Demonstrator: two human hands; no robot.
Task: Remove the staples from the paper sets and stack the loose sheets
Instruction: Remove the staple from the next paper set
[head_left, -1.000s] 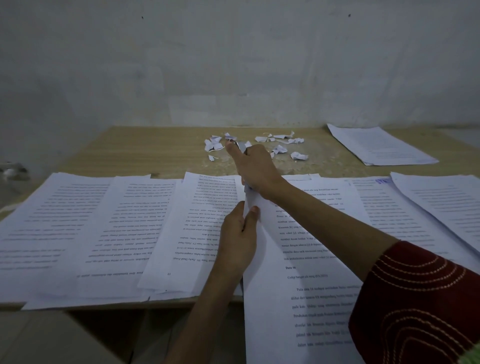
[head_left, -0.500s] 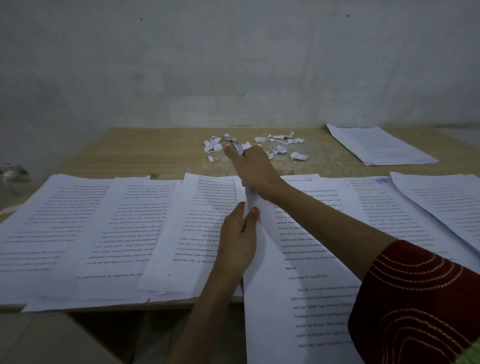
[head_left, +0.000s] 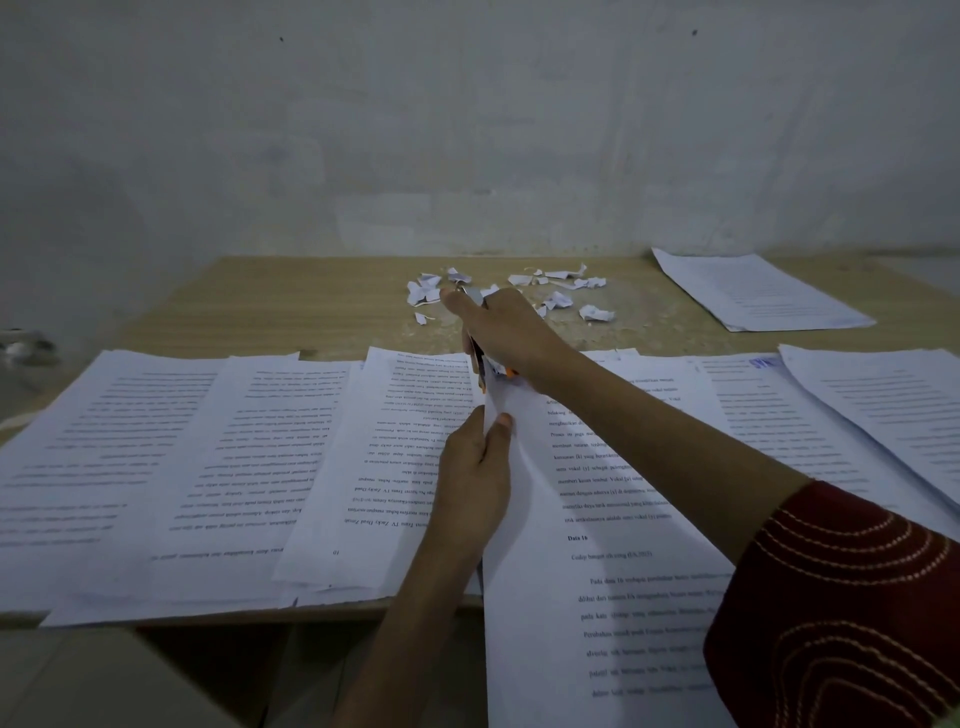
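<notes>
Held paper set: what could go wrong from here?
1. The tool in the right hand sits at the top corner of the paper set; torn scraps on the table suggest that the corner may rip.
2. The left hand pinches only one edge, so the set could slip.

This is a plain, dim room, a home corner or small office by the look of it. A bare, scuffed whitish wall (head_left: 467, 130) backs a wood-grain table (head_left: 260, 312) spread with printed sheets (head_left: 156, 467), and torn paper scraps (head_left: 556, 300) are littered toward the back.
</notes>
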